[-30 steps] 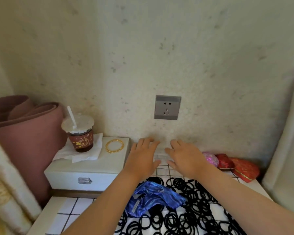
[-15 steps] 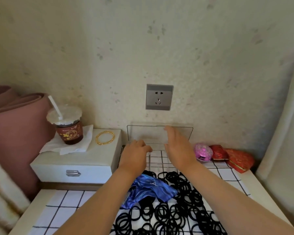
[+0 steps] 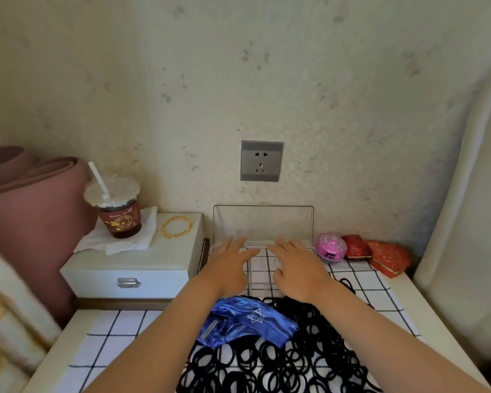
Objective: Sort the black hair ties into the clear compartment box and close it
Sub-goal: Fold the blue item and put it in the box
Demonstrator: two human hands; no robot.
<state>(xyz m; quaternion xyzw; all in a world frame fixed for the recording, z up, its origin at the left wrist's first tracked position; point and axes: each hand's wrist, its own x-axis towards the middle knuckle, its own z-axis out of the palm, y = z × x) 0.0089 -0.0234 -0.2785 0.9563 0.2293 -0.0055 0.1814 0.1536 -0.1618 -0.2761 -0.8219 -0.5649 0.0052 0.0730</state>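
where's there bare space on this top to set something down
Free: the checked cloth left of the blue pouch, below the white drawer box; also the right strip between the hair ties and the red heart box. Crowded: the centre, with both hands over the clear box.

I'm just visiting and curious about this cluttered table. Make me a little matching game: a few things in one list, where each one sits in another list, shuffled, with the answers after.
Things
1. gold bangle
2. iced drink cup
3. blue satin pouch
4. box lid

Places
A. standing upright against the wall, below the power socket
B. lying on the pile of black hair ties, between the person's forearms
C. on a white napkin on the white drawer box
D. flat on the white drawer box, right of the napkin

Pairs: 1-D, 2-C, 3-B, 4-A
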